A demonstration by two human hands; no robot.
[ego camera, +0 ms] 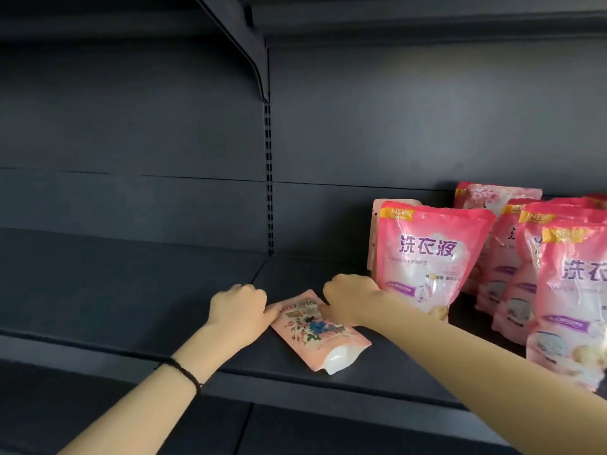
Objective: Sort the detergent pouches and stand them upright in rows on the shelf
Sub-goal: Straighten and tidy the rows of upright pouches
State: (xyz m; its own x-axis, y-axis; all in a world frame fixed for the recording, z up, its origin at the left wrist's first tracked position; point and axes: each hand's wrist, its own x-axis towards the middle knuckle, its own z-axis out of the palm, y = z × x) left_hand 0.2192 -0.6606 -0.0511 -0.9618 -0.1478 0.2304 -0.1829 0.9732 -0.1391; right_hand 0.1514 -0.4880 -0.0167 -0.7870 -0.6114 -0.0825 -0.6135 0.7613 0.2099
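Left hand and right hand: fingers curled, each pinching a top corner of the floral pouch. The pouch lies flat near the front edge of the dark shelf. Just right of the right hand: pink pouches, upright in rows.

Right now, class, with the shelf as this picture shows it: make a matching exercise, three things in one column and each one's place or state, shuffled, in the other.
1 floral pouch
2 bright pink pouches
3 black band

a on the left wrist
b standing upright at the right
c lying flat between left hand and right hand

Pairs: 1-c, 2-b, 3-a
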